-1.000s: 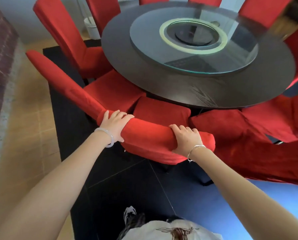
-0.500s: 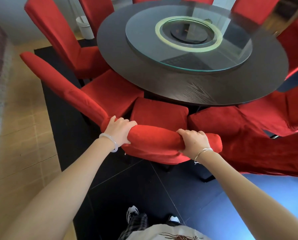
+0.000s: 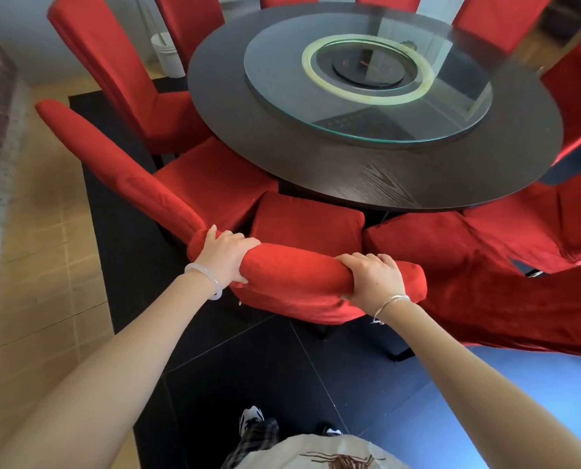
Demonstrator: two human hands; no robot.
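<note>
Plainly, both hands clutch the padded top rail of the red chair [image 3: 292, 275] pulled up to the round table [image 3: 366, 174]: the left hand [image 3: 226, 257] wraps its left end, the right hand [image 3: 372, 277] its right end. Fingertips curl over the far side and vanish, the chair's legs are mostly hidden beneath its cover, and the neighbouring chairs are cut off at the frame edges.

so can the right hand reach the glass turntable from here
Probably not: the right hand holds the red fabric-covered chair back, and its seat and the rim of the dark round wooden table lie between it and the round glass turntable.
</note>
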